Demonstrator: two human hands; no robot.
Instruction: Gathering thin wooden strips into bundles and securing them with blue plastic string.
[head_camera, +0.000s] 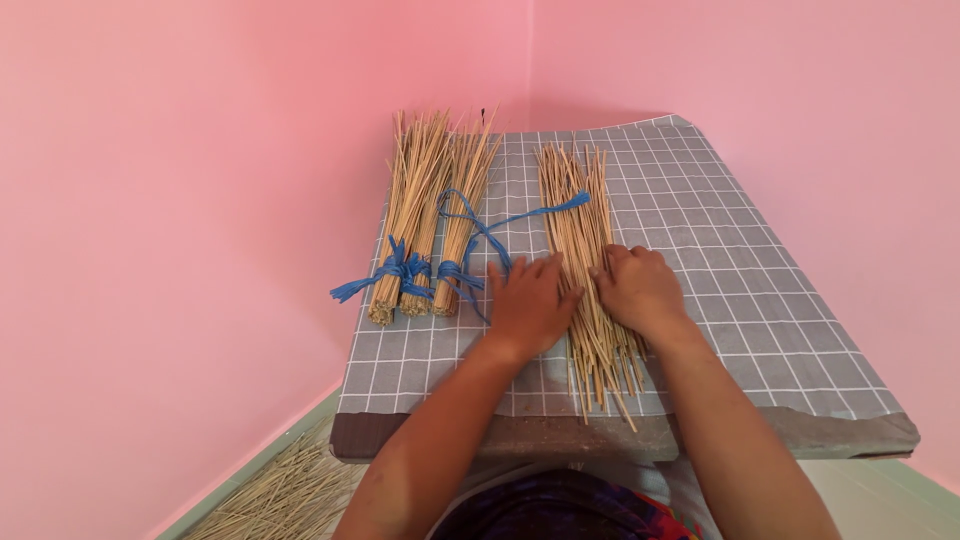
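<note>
straw-coloured loose sticks (585, 250), long, thin, fanned, both hands (585, 298) pressed flat, fingers spread

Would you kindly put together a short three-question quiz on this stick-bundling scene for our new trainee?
1. True or false: both hands rest on the loose pile of sticks.
2. How many tied bundles lie to the left of the pile?
3. What lies under the loose pile: (a) red wire, (b) blue ribbon, (c) nothing?

Key:
1. True: the left hand and the right hand press flat on its two sides.
2. Three, each bound with a blue tie, on the grey checked cloth.
3. (b), one end emerges at the pile's left edge.
</note>
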